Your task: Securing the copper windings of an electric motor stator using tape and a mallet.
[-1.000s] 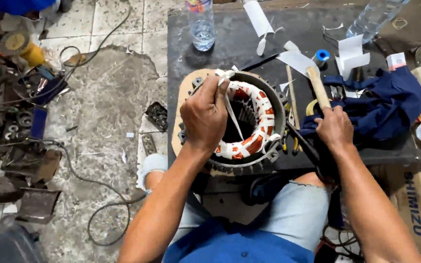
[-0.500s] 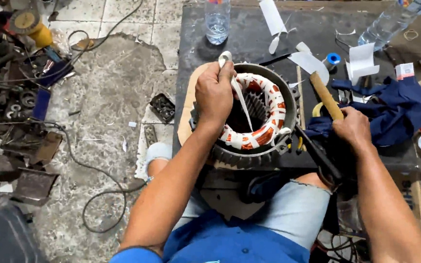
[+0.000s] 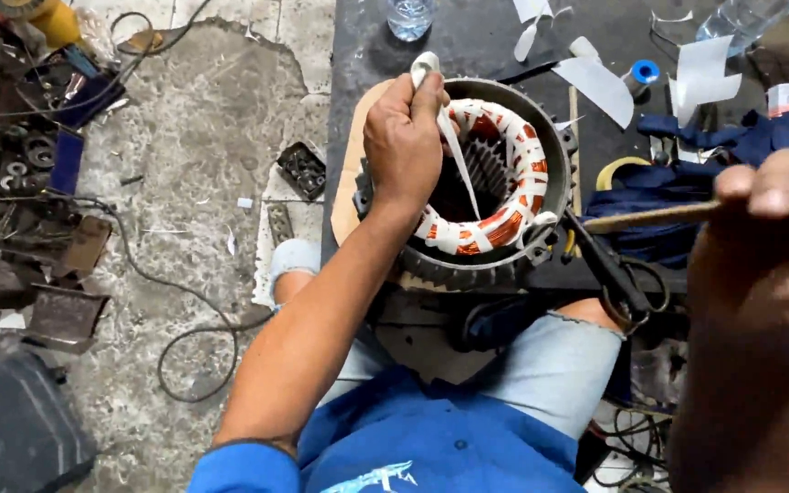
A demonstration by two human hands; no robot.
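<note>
Holding a white tape tight, your left hand is closed in a fist just over the stator. The tape runs from your fist down into the hole of the stator. The stator sits on the dark tabletop, right in front of your knees, with orange wire and white ties round its ring.

Your right hand is up close to the camera, to the right of the stator. Its fingers curl around a thin wooden stick. The stick points back at the stator.

Things could go wrong, I think. Pull too hard and the tape could snap or slip out of your fist. The stick could scrape the orange wire if it pokes in. The black scissors lie at the stator's right edge, near your leg, and could get knocked off.

Behind the stator lie white paper scraps, cut in odd shapes. A small blue and white roll sits there too. Far right of the stator is a little white box with a red stripe. A clear bottle stands behind the stator.
</note>
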